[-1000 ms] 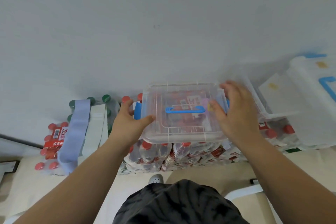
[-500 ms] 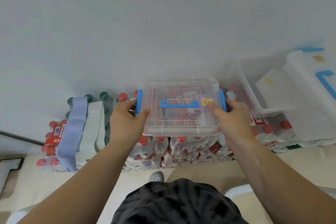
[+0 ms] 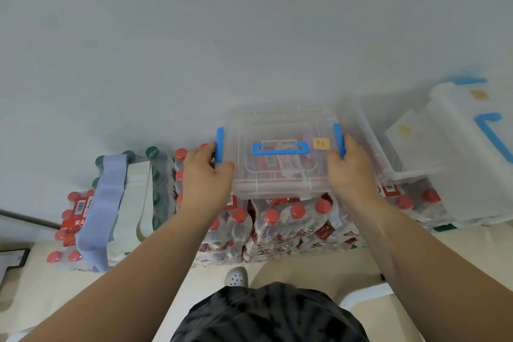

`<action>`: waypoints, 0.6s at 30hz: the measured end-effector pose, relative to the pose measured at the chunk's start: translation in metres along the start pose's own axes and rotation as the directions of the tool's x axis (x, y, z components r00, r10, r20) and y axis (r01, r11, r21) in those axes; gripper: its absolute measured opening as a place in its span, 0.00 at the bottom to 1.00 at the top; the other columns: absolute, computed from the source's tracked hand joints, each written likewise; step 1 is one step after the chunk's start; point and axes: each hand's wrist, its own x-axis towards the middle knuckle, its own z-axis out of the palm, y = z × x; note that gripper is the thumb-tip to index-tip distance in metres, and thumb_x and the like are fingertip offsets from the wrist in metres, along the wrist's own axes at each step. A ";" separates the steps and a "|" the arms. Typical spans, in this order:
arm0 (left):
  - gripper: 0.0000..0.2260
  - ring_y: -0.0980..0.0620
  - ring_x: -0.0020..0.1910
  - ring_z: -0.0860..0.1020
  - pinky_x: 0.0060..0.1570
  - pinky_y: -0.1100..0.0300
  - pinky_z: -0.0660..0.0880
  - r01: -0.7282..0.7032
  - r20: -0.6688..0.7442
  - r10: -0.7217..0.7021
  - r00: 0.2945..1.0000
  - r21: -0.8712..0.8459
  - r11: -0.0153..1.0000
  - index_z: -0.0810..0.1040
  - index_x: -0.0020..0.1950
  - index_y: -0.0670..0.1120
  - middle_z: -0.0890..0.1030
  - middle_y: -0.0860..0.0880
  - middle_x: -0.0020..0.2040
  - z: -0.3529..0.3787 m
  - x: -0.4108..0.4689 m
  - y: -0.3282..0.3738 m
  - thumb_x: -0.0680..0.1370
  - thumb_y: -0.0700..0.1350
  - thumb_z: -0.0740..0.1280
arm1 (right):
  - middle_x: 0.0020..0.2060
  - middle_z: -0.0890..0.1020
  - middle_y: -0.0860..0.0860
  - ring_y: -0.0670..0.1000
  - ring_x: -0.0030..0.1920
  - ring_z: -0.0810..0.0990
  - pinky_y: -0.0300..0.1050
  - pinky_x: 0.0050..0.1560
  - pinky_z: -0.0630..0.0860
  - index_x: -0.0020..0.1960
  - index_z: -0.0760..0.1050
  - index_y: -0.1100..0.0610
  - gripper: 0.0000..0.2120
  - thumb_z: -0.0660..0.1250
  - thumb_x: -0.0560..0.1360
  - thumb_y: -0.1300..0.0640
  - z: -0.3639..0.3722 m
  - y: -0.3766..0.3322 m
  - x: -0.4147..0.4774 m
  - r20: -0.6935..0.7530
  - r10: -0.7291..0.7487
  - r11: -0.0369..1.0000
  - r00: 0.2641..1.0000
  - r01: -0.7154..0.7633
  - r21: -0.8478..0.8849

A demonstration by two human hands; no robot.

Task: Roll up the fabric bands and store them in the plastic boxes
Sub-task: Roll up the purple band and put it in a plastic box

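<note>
I see left hand (image 3: 206, 175) and right hand (image 3: 350, 168) clamped on blue side latches of clear plastic box (image 3: 279, 153), lid on, resting atop shrink-wrapped water bottle packs (image 3: 280, 226) against wall. Open box (image 3: 388, 147) just beside its right edge. Fabric bands (image 3: 111, 203), unrolled, drape packs to left. Yellow lid sticker (image 3: 321, 143) bears handwriting, illegible. Red pack label (image 3: 79, 212) shows "农夫".

Clear glossy plastic is gleaming on the box (image 3: 280, 153), its clips (image 3: 220, 144) showing smooth blue plastic; the fabric bands (image 3: 105, 203) are looking soft, matt cloth.
</note>
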 end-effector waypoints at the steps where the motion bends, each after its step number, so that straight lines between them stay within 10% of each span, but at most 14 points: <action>1: 0.15 0.48 0.50 0.80 0.52 0.48 0.82 0.012 0.006 -0.012 1.000 -0.043 0.999 0.79 0.58 0.61 0.78 0.56 0.53 0.002 0.004 0.003 0.73 0.47 0.66 | 0.47 0.77 0.51 0.53 0.41 0.75 0.45 0.37 0.68 0.56 0.73 0.51 0.06 0.61 0.81 0.53 -0.002 0.001 -0.005 -0.003 0.017 0.999 1.000 -0.017 0.044; 7: 0.19 0.53 0.40 0.84 0.37 0.58 0.83 0.085 0.072 -0.081 0.994 -0.059 0.995 0.81 0.65 0.53 0.84 0.55 0.49 0.004 0.042 0.013 0.75 0.40 0.67 | 0.43 0.81 0.33 0.38 0.43 0.81 0.47 0.45 0.79 0.77 0.57 0.38 0.35 0.65 0.73 0.35 -0.023 0.025 -0.046 0.009 0.181 0.958 0.983 -0.178 0.226; 12: 0.15 0.55 0.41 0.83 0.43 0.60 0.82 -0.055 0.192 0.057 0.980 -0.014 0.998 0.84 0.60 0.53 0.86 0.53 0.51 0.019 0.065 0.030 0.77 0.40 0.68 | 0.49 0.85 0.54 0.53 0.39 0.87 0.42 0.28 0.78 0.59 0.74 0.46 0.12 0.68 0.77 0.47 -0.033 0.047 -0.057 0.121 0.306 0.860 0.944 -0.328 0.390; 18: 0.17 0.56 0.55 0.79 0.49 0.63 0.75 -0.084 0.109 0.085 0.990 -0.018 0.996 0.78 0.65 0.55 0.79 0.53 0.62 0.043 0.058 0.042 0.76 0.50 0.72 | 0.40 0.87 0.60 0.62 0.34 0.87 0.49 0.33 0.82 0.61 0.72 0.58 0.14 0.70 0.78 0.54 -0.031 0.049 -0.064 0.194 0.391 0.675 0.900 -0.423 0.605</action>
